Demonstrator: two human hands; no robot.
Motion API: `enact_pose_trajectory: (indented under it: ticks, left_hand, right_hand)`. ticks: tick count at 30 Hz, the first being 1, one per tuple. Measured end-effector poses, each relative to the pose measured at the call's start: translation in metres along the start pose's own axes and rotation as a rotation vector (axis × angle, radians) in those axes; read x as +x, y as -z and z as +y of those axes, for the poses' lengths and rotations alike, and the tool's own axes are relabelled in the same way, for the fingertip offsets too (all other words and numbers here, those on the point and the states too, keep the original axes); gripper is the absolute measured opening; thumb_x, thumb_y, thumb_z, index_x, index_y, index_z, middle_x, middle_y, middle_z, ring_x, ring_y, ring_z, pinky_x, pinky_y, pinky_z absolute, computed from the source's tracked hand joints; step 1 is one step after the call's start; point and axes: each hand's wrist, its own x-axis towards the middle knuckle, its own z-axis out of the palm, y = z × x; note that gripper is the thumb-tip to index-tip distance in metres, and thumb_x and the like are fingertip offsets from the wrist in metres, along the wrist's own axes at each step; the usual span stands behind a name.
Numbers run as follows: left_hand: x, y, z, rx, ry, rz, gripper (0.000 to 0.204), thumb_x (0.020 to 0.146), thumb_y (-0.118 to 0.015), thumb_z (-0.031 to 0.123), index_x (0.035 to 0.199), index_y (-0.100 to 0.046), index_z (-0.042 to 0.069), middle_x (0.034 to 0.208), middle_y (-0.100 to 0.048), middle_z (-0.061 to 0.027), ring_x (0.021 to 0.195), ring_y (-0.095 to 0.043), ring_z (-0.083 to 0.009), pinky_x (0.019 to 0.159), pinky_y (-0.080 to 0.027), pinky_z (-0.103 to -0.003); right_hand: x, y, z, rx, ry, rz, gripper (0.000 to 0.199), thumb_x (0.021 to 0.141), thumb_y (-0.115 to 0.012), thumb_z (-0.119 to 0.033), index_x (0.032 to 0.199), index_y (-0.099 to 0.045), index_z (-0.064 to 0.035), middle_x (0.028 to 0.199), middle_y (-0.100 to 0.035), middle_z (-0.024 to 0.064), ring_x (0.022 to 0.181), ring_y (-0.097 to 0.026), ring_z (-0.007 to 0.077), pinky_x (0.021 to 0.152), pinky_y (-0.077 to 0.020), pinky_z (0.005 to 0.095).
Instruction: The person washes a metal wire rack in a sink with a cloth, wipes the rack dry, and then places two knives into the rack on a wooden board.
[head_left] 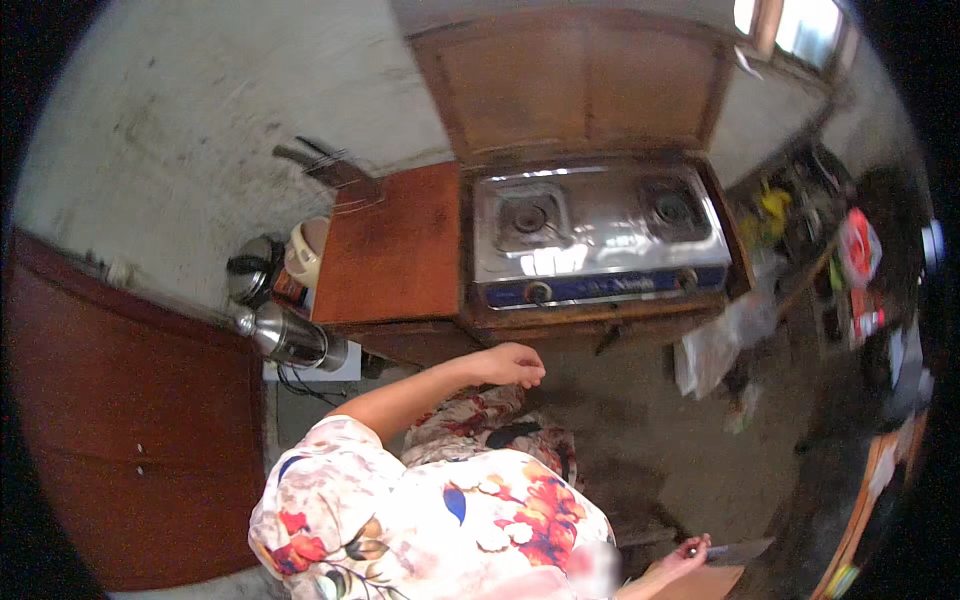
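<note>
My left hand (512,366) is held in front of my body, near the front of the wooden stove cabinet (590,318). Its fingers are curled in, and nothing shows between them. Low on the right, my right hand (686,556) is closed round the dark handle of a knife (742,550), whose pale blade points right, blurred. Below that blade is a flat brown surface (712,583). A steel two-burner gas stove (598,248) with a blue front panel and two knobs sits in the cabinet, under its raised wooden lid (590,95).
Left of the stove is a reddish wooden top (390,250) with a knife rack (330,170) by the wall. A steel flask (290,335) and a cream jug (305,252) stand beside it. Plastic bags (725,340) hang at right; a brown cabinet (130,430) fills the left.
</note>
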Motion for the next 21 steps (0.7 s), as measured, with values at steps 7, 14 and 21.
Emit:
enact_pose_trajectory:
  ticks: [7,14,21]
  left_hand:
    - [-0.058,0.076,-0.041,-0.233,-0.166,0.184,0.037,0.093,-0.056,0.034,0.109,-0.058,0.0,0.099,-0.065,-0.0071,0.09,-0.061,-0.0136,0.081,-0.048,-0.028]
    - [-0.146,0.17,-0.129,-0.38,-0.338,0.564,0.026,0.094,-0.055,0.02,0.11,-0.056,-0.001,0.103,-0.064,-0.0083,0.097,-0.061,-0.0151,0.087,-0.048,-0.028]
    - [-0.212,0.213,-0.164,-0.721,-0.344,0.688,0.027,0.094,-0.056,0.02,0.111,-0.055,0.0,0.103,-0.063,-0.0079,0.097,-0.059,-0.0146,0.088,-0.046,-0.028]
  right_hand:
    - [-0.169,-0.311,-0.045,-0.41,0.347,-1.125,0.032,0.097,-0.049,-0.029,0.107,-0.056,0.0009,0.065,-0.045,-0.0003,0.041,-0.032,0.0029,0.037,-0.0251,0.019]
    - [-0.412,-0.621,-0.063,-0.588,1.044,-1.709,0.024,0.089,-0.06,-0.018,0.098,-0.064,0.0035,0.065,-0.056,0.0021,0.054,-0.049,0.0072,0.049,-0.0387,0.0251]
    - [-0.583,-0.754,-0.067,-0.941,0.998,-2.086,0.028,0.088,-0.063,-0.028,0.087,-0.067,-0.0001,0.064,-0.055,-0.0034,0.054,-0.048,0.0046,0.05,-0.0379,0.0214]
